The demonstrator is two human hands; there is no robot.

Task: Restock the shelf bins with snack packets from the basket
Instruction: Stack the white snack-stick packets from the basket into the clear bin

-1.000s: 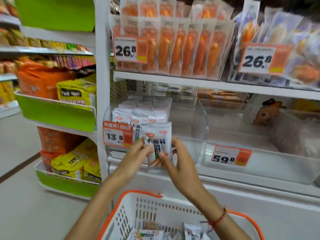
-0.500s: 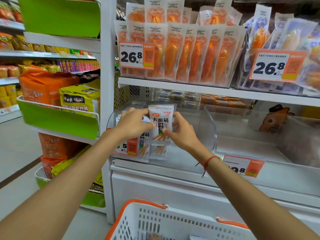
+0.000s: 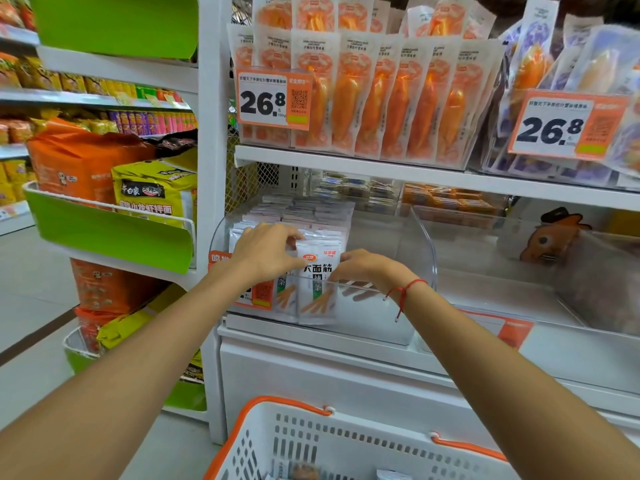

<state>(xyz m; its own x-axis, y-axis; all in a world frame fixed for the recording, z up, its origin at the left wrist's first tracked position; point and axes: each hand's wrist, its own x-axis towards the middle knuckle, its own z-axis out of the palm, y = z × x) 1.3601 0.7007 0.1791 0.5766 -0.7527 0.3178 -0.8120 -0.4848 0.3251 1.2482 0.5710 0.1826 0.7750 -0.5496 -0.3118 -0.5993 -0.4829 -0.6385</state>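
A white snack packet with black characters stands upright at the front of the clear shelf bin, behind its transparent front wall. My left hand grips its upper left edge, fingers curled over the top. My right hand pinches its right edge at the bin's front rim. Rows of the same white packets fill the bin's left side behind it. The white basket with an orange rim sits low in front of me, a few packets dimly visible inside.
The bin's right half holds nothing. A neighbouring clear bin lies to the right with an orange fish toy. Orange packets hang on the shelf above with price tags. A side rack with green trays of noodle bags stands left.
Both hands carried the packet up from in front of the price tag, over the bin's front wall, and lowered it down into the front row. The camera moved closer.
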